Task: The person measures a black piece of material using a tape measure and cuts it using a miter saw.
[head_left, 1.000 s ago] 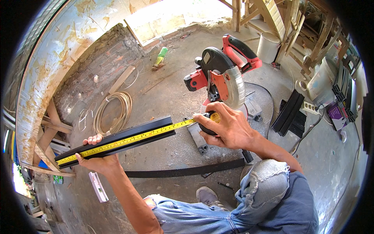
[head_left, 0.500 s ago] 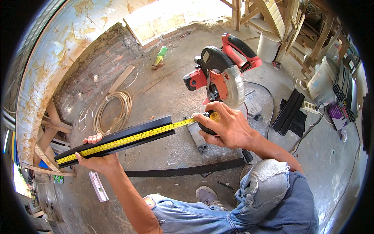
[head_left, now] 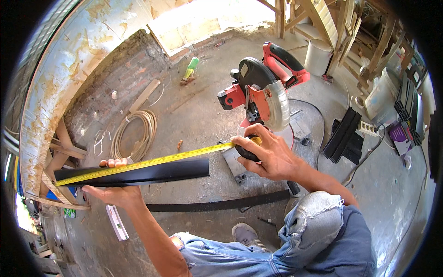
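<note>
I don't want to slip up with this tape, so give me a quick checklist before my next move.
1. Black profile held in the left hand: ok.
2. Tape measure gripped in the right hand: ok.
3. Yellow tape lying straight along the profile: not ok; it slants across and off the upper edge.
4. Tape's tip hooked on the profile's left end: cannot tell; too small.
5. Power saw switched off: cannot tell from this view.

A head-worn fisheye looks down from near above the hands (head_left: 277, 154) toward the floor (head_left: 194, 124).
</note>
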Demonstrator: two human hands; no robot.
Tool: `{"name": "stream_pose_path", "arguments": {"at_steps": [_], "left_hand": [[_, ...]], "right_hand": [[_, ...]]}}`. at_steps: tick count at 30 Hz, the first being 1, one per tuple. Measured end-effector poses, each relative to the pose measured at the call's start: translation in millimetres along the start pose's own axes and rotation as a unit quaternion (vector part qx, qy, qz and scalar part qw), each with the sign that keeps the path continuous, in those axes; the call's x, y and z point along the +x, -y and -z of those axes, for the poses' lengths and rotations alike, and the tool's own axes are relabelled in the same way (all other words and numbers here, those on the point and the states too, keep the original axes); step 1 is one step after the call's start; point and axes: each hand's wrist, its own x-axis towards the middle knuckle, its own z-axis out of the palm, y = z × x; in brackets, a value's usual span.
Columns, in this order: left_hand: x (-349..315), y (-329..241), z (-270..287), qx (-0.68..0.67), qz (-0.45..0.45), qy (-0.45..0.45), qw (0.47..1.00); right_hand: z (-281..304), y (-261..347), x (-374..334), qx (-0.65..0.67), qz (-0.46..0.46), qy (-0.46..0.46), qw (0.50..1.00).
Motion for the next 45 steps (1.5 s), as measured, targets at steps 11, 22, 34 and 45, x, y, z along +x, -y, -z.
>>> {"name": "stream_pose_path", "arguments": {"at_steps": [11, 22, 34, 45], "left_hand": [[-1.8, 26.5, 27.5, 0.529, 0.025, 0.109, 0.841], [-16.9, 101.8, 42.1, 0.601, 0.285, 0.314, 0.678], [-48.4, 207.7, 91.8, 0.731, 0.239, 0.442, 0.462], [-64.3, 274.8, 82.3, 0.757, 0.164, 0.523, 0.356]], "right_hand": [[-98.2, -12.1, -157.7, 0.267, -0.236, 0.173, 0.918], [-136.6, 40.4, -236.4, 0.194, -0.010, 0.504, 0.841], [-161.6, -10.8, -181.8, 0.142, -0.061, -0.017, 0.988], [-177.1, -98.8, -140.9, -0.013, -0.103, -0.023, 0.994]]}}
